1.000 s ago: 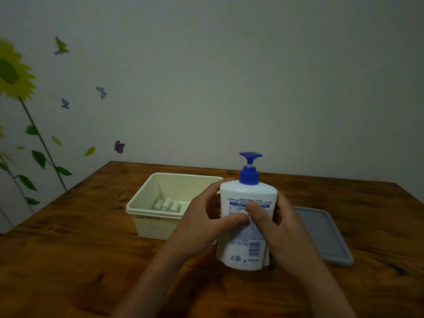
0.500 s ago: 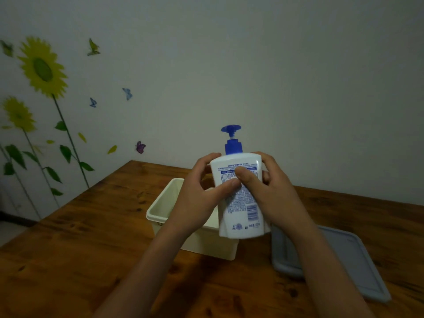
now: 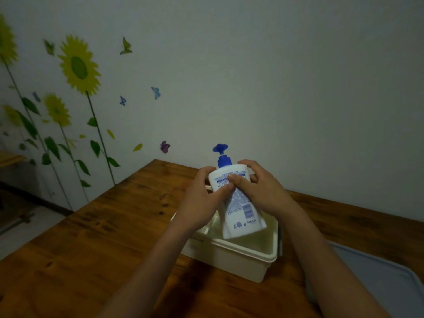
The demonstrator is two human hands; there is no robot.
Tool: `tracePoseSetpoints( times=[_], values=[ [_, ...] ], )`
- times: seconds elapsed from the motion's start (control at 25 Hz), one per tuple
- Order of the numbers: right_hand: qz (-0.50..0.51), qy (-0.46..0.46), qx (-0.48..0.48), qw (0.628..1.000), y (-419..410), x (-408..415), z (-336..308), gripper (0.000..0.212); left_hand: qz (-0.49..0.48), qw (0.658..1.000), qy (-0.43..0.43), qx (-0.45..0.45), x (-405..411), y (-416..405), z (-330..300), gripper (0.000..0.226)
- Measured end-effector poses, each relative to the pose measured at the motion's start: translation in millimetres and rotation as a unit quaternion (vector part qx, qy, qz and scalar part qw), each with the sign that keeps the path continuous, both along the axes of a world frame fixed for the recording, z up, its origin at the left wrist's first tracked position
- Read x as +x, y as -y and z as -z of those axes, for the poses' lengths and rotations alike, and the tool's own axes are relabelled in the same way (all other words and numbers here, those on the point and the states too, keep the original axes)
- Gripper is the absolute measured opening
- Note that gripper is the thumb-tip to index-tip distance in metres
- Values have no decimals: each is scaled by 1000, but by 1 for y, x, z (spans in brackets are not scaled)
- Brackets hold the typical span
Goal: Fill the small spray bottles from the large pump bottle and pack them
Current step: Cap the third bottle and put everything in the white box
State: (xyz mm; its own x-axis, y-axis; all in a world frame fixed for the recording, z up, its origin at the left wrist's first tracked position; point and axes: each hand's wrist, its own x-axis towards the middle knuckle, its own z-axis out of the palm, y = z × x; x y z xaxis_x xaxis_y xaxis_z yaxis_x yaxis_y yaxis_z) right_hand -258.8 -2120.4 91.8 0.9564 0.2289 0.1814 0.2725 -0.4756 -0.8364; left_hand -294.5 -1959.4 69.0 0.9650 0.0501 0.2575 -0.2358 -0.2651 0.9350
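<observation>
**A:** What have I got in the hands right now?

**B:** The pump bottle [image 3: 236, 203]. My left hand [image 3: 202, 203] wraps its left flank, thumb across the printed label; my right hand [image 3: 263, 193] wraps the right flank, fingers curled over the shoulder. Both are clasped on it, nothing loose. It hangs in the air between them, tipped slightly left, above the open cream tub [image 3: 241, 253] just below my wrists.

**A:** How do I expect it to handle?

**B:** I judge it a smooth, glossy plastic body, fairly stiff but likely to give under a hard squeeze. If it is near full it will be heavy for its size, and the label face could be slick. I'd keep hold low on the broad flanks, not by the blue pump head [image 3: 220, 149], which looks thin-necked and would lever or depress.

**A:** Where are the small bottles?

**B:** I cannot see them; the big bottle and my hands cover the tub's inside.

**A:** Anything else close by?

**B:** A grey lid [image 3: 378, 278] lies flat on the worktop [image 3: 103, 237], right of my right forearm.
</observation>
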Motion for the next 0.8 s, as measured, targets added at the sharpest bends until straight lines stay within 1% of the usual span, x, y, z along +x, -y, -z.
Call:
tracePoseSetpoints(
  times=[0.08,0.2,0.28,0.4,0.56,0.68,0.8],
  values=[
    [-24,-39,-22,999,-2,7,9,43,-1,998,-37,57,4,-5,9,34],
    [-43,-61,-87,993,-2,14,20,37,-8,984,-71,165,8,-9,17,30],
    [-54,-83,-112,989,-2,18,25,36,-3,967,-97,237,10,-8,21,32],
    [-70,-119,-161,977,-1,22,29,40,17,943,-118,311,15,-7,29,39],
    [-99,-149,-220,959,-7,30,34,47,24,892,-130,433,23,-10,33,43],
    [-112,-175,-247,947,-14,34,36,45,20,860,-133,492,22,-11,35,44],
    [-122,-212,-245,938,-16,39,39,46,15,832,-155,532,20,-7,32,47]
  ],
)
